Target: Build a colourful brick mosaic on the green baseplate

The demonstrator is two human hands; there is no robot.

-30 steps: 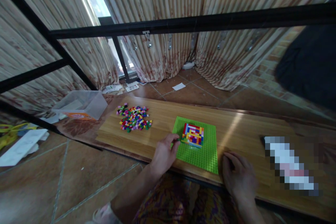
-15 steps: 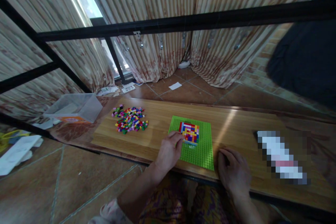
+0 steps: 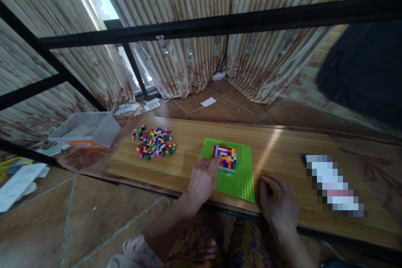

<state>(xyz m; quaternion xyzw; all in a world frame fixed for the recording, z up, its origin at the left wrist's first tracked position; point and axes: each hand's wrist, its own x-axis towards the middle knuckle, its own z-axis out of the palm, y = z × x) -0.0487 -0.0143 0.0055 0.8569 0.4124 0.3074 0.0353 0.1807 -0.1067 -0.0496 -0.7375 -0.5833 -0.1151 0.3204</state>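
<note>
A green studded baseplate (image 3: 243,176) lies on the wooden board, bearing a square panel of multicoloured toy bricks (image 3: 228,160). My left hand (image 3: 203,179) reaches over the plate's left side. Its fingers are curled, and the index fingertip rests on the left edge of the brick panel. Anything small under or between those fingertips is hidden. Right of the baseplate, my right hand (image 3: 279,201) rests on the board near its front edge, loosely closed with no object visible in it. A heap of loose toy bricks (image 3: 154,143) lies to the left.
A clear plastic box (image 3: 103,130) with an orange label stands beyond the board's (image 3: 185,134) left end. A pixelated pale object (image 3: 334,186) lies on the right. Black metal bars (image 3: 194,27) cross in front of striped curtains (image 3: 179,0). A dark cloth shape hangs at far right.
My left hand has shifted from a pinch beside the panel's left edge to an index finger pressed on it. My right hand stays in place. The whole view has shifted slightly.
</note>
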